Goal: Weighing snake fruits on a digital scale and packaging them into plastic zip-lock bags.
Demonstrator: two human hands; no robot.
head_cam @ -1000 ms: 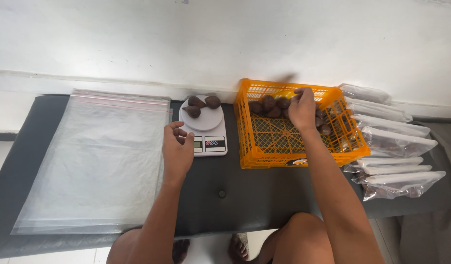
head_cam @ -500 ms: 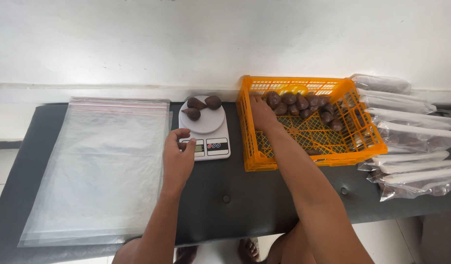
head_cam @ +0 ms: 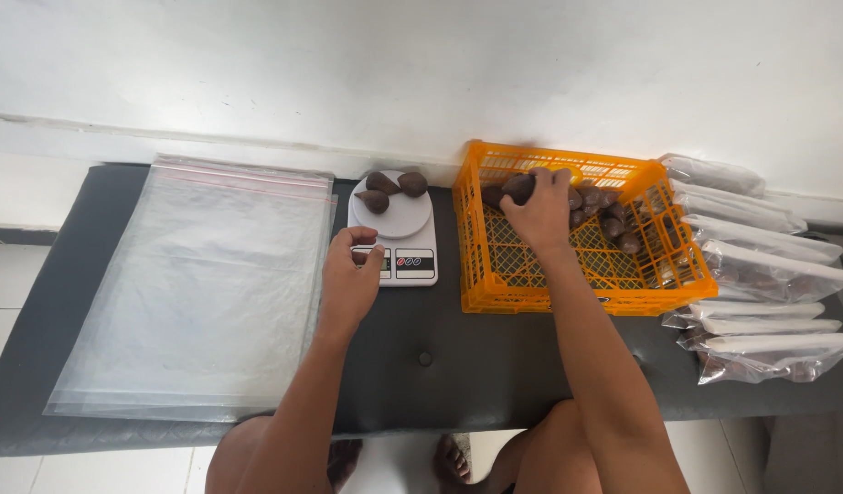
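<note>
Inside the orange crate [head_cam: 677,274], right hand [head_cam: 542,212] gripping a dark brown fruit [head_cam: 518,187], lying just right of the white scale [head_cam: 393,229], left hand [head_cam: 350,279] loosely curled, touching its front.

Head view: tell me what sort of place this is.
Probably a small packing spot for fruit, makeshift rather than a factory. A white kitchen scale carries brown fruits, an orange crate holds more, and filled clear bags are stacked on a dark padded bench against a white wall.
</note>
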